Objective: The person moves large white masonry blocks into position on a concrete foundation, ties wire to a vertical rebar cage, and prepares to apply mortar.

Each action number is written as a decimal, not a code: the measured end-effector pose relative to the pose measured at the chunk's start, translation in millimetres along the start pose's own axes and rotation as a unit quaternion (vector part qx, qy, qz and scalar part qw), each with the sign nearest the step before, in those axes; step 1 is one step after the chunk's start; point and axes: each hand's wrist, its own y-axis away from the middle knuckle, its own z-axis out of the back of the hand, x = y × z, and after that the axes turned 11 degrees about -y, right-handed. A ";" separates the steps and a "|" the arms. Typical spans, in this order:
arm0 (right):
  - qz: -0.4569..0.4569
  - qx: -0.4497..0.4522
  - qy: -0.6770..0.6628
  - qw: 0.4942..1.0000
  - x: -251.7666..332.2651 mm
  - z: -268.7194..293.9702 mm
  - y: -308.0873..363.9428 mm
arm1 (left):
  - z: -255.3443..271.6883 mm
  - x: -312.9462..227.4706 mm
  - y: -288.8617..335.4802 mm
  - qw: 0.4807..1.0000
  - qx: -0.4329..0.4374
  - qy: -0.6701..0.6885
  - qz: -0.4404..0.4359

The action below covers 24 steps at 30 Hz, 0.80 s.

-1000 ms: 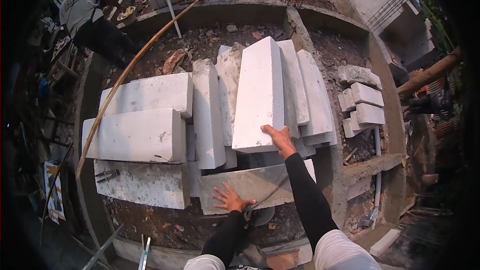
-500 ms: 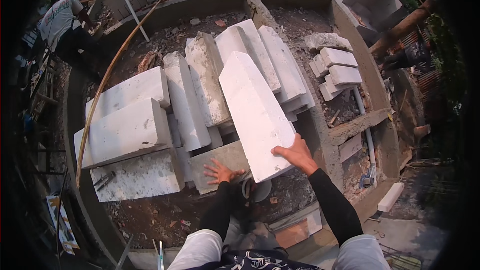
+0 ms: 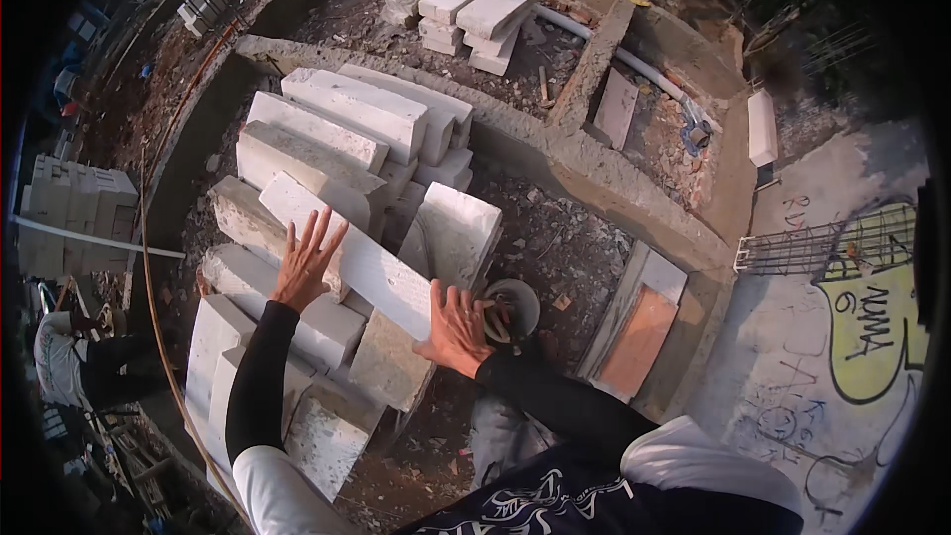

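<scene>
So the thing to worry about is the long white rectangular block, probably lightweight concrete. It's angled across the stack of dusty white and grey rectangular blocks, with its near end over the grey-faced rectangular block. Can't tell if it's fully resting there or partly held up.

The bare left hand, black-sleeved, is spread wide against the far part, fingers fanned, not wrapped round anything. The bare right hand, also black-sleeved, is cupped at the near end with bent fingers; whether it's really gripping or just pressing, no idea, the underside is hidden.

Biggest risk imo: the palm slides on that dusty face, the near end swings off, and it drops toward the grey trouser leg or the round grey bucket. Pinched fingers are the other one, since neither hand has a glove and the neighbours sit close and uneven. A hard knock could chip a corner too.

As for looks, it's pale, straight-edged and long, with a slightly grainy face. It looks cleaner than the blotchy grey one under it.
</scene>
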 end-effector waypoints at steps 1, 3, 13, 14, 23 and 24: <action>0.013 -0.019 -0.002 1.000 -1.1 -4.4 -0.4 | -2.3 10.4 -11.3 0.999 0.026 -0.017 -0.038; 0.035 -0.062 0.009 0.997 -5.4 -19.4 7.0 | -12.7 26.3 -34.4 0.991 0.083 -0.033 -0.095; 0.074 -0.256 0.063 0.962 -37.5 -50.7 -2.2 | -8.8 19.3 -64.4 0.974 0.145 -0.066 -0.163; 0.097 -0.302 0.101 0.943 -45.0 -55.2 -4.3 | -1.1 10.7 -62.0 0.977 0.133 -0.066 -0.156; 0.136 -0.080 -0.015 0.987 -107.8 139.1 154.7 | 154.1 -137.1 -25.9 0.973 0.092 0.043 -0.206; 0.141 -0.081 -0.032 0.986 -114.8 155.1 166.5 | 167.2 -148.8 -27.9 0.969 0.094 0.052 -0.223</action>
